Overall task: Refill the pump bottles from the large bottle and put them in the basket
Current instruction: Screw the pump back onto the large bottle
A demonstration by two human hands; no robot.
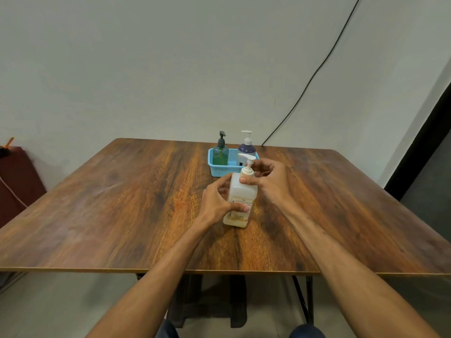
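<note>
A large white bottle (241, 191) with a white pump top and an orange label stands upright on the wooden table (122, 203), just in front of the basket. My left hand (219, 201) grips its body from the left, thumb across the label. My right hand (266, 179) is curled round the neck just under the pump head. Behind it, a blue plastic basket (214, 164) holds a green pump bottle (220, 153) with a dark pump and a dark purple pump bottle (247, 148) with a white pump, both upright.
The basket stands near the table's far edge, close to the wall. A black cable (317, 71) runs down the wall to the table's back right. A dark red cushion (17, 176) lies off the left edge. The table's near edge crosses above my knees.
</note>
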